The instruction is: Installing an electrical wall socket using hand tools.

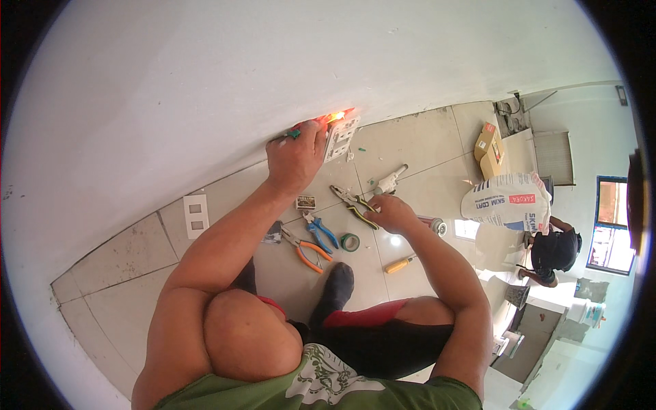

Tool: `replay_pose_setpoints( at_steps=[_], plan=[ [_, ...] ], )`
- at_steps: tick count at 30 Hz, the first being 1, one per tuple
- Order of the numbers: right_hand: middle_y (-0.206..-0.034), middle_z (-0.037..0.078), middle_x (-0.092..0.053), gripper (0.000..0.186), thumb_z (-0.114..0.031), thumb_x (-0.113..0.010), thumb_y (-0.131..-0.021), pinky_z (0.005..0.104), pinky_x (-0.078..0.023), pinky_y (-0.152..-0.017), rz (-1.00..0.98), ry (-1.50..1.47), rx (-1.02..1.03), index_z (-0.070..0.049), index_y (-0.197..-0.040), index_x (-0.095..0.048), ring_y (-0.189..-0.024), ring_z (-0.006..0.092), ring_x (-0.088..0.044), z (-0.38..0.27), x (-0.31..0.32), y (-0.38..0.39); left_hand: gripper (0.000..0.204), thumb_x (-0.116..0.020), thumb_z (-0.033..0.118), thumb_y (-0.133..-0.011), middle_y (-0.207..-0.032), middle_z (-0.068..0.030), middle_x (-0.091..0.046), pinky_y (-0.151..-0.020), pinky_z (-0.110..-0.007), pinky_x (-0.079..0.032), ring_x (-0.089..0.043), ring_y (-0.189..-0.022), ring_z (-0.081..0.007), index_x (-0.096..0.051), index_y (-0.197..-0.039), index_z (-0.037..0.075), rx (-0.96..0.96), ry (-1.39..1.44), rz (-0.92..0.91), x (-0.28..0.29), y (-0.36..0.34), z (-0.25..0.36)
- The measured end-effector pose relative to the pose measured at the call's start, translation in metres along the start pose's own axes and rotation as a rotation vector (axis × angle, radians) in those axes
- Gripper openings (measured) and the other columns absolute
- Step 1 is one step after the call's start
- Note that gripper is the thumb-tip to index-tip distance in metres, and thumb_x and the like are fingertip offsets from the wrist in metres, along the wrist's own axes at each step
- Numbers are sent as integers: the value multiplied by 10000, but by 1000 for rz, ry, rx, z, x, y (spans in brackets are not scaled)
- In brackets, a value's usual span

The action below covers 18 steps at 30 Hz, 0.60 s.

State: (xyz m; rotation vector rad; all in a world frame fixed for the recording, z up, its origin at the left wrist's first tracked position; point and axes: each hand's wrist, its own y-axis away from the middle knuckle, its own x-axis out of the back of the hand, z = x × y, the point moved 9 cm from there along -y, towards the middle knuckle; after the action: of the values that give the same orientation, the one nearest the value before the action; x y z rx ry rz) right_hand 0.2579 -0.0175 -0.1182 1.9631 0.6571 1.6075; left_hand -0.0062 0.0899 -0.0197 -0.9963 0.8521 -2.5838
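Observation:
My left hand [295,156] is up at the low wall opening, its fingers curled by a green wire end [294,134]; what they pinch is hidden. Beside it a white outlet plate [341,139] hangs tilted from the opening, where an orange-red glow [335,117] shows. Over the floor, my right hand [391,214] has its fingers closed at the handles of combination pliers [354,205] with black and yellow-green grips. Just beyond that hand lies a white and grey torch-like tool [391,180].
Blue-handled cutters [320,232], orange-handled pliers [305,250], green tape [350,242], a small box [306,202] and a yellow screwdriver [400,264] lie on the tiles. A white cover frame [196,216] lies left. Right are a bag [507,200], a carton [489,150] and another person [555,250].

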Motion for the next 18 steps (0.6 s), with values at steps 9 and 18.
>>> replay_pose_setpoints(
  at_steps=[9,18],
  plan=[
    [-1175,164,-665,439,-443,-676,-917,458,-503,-978,7,-4,19,-90,-1178,-678,-1142,352,-630,5,-4,-3,127,-755,166,-892,-596,-52,-636,-485,-379,-519,-653,-506,-249,-632,-915,144,-10,11,33,1,0,0],
    [-1185,166,-661,431,-433,-687,-912,465,-506,-973,-17,10,8,-88,-1170,-674,-1149,360,-627,7,-12,-6,134,-740,168,-898,-577,-41,-615,-474,-379,-510,-641,-491,-249,-608,-883,148,-16,-13,17,-2,1,2]
  ],
)
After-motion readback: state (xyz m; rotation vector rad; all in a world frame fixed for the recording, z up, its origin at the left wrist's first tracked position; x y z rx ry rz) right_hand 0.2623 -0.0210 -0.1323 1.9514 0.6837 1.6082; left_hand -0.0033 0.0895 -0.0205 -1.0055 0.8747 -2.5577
